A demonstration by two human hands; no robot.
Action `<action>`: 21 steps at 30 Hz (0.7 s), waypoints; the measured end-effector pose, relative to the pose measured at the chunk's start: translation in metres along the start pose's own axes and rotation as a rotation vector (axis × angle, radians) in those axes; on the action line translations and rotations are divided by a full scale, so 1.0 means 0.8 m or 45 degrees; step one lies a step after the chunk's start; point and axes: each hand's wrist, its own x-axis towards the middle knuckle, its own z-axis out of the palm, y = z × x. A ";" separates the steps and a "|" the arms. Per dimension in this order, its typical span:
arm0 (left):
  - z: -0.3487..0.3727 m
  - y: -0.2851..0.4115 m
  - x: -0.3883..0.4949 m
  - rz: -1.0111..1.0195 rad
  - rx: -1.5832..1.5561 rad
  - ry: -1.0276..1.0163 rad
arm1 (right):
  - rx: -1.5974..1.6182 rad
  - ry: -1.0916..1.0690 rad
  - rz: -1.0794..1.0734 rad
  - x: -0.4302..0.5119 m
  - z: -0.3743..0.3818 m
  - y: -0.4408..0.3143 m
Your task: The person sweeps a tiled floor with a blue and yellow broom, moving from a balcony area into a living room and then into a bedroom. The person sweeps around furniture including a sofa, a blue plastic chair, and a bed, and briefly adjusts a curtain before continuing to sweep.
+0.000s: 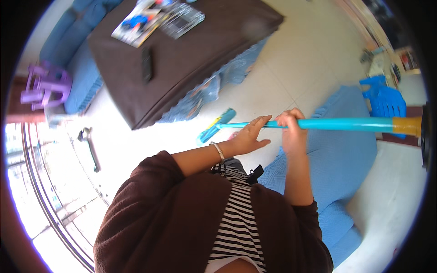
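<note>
A broom's turquoise handle (348,124) runs across the view, with a yellow section at its right end. My right hand (292,131) is wrapped around this handle. Further down it, my left hand (251,136), with a bracelet at the wrist, lies against the shaft; its fingers are straight and its thumb stands away from the handle. At the lower end, the broom head (216,127) with blue-green bristles and a yellow stripe is at the pale tiled floor (273,82), beside the covered table.
A table with a dark brown cover (191,68) bears a remote control (147,65) and printed papers (136,29). Blue-covered seating (334,150) is close on my right. A purple stool (47,85) stands at left, a blue plastic chair (385,100) at right. Sliding-door tracks (44,198) run lower left.
</note>
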 end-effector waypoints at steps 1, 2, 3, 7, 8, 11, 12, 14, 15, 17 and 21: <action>-0.007 -0.013 -0.023 -0.173 -0.003 0.012 | 0.005 -0.098 0.049 -0.017 0.023 0.013; -0.016 -0.027 -0.042 -0.355 -0.006 -0.009 | -0.108 -0.198 0.098 -0.033 0.045 0.023; -0.025 -0.041 -0.060 -0.483 -0.015 -0.008 | 0.002 -0.305 0.044 -0.045 0.063 0.028; -0.065 -0.109 -0.169 -0.673 0.127 0.142 | 0.266 -0.508 -0.093 -0.060 0.110 0.001; -0.071 -0.128 -0.197 -0.693 0.201 0.198 | 0.305 -0.539 -0.097 -0.059 0.116 -0.012; -0.087 -0.178 -0.270 -0.787 0.383 0.344 | 0.403 -0.615 -0.106 -0.058 0.133 -0.035; -0.096 -0.193 -0.290 -0.790 0.449 0.396 | 0.441 -0.629 -0.103 -0.057 0.139 -0.035; -0.122 -0.220 -0.319 -0.849 0.561 0.489 | 0.358 -0.798 -0.011 -0.058 0.152 -0.017; -0.136 -0.231 -0.328 -0.953 0.614 0.550 | 0.332 -0.867 0.036 -0.059 0.159 -0.002; -0.156 -0.247 -0.334 -1.112 0.668 0.801 | 0.168 -0.910 0.061 -0.065 0.169 0.037; -0.152 -0.258 -0.317 -0.825 0.774 0.876 | 0.068 -0.940 0.328 -0.086 0.168 0.107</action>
